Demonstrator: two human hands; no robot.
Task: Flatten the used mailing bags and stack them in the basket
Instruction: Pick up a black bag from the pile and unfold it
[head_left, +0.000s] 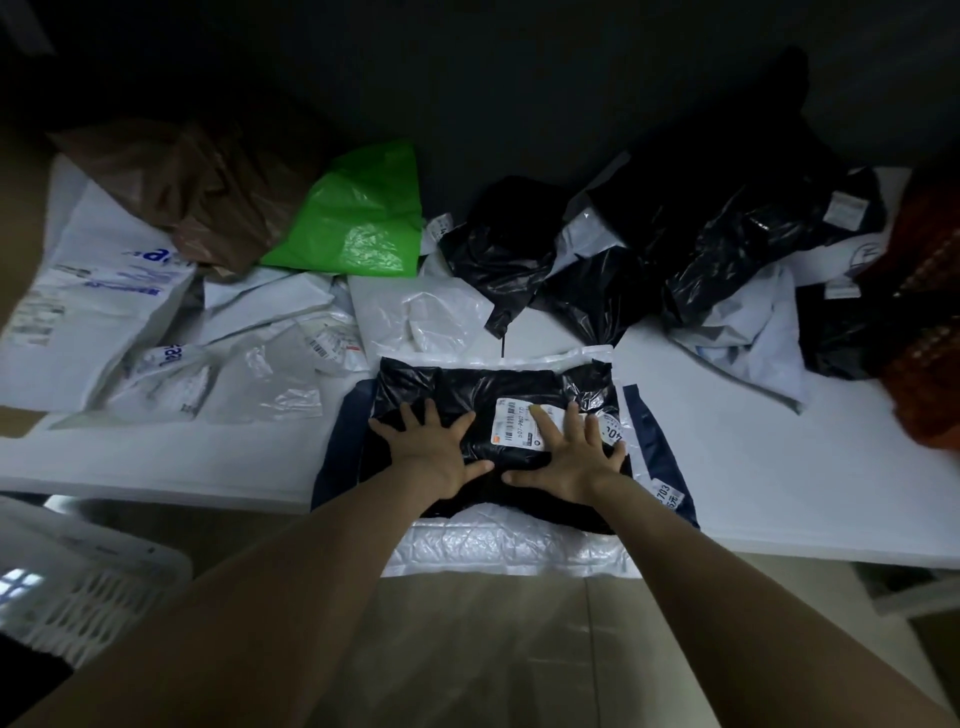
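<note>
head view: left hand (431, 452) and right hand (571, 457) press spread flat on the black mailing bag (467, 389), which tops a pile at the bench (779, 467) edge. the bag's long axis runs nine to three o'clock. it is glossy and creased, with a white label (519, 423). the basket (88, 582) sits at eight o'clock, nearer the left hand.

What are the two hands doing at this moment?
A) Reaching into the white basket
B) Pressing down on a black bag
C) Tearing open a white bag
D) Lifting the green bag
B: the left hand and the right hand both lie spread flat on the black bag at the near edge of the table.
</note>
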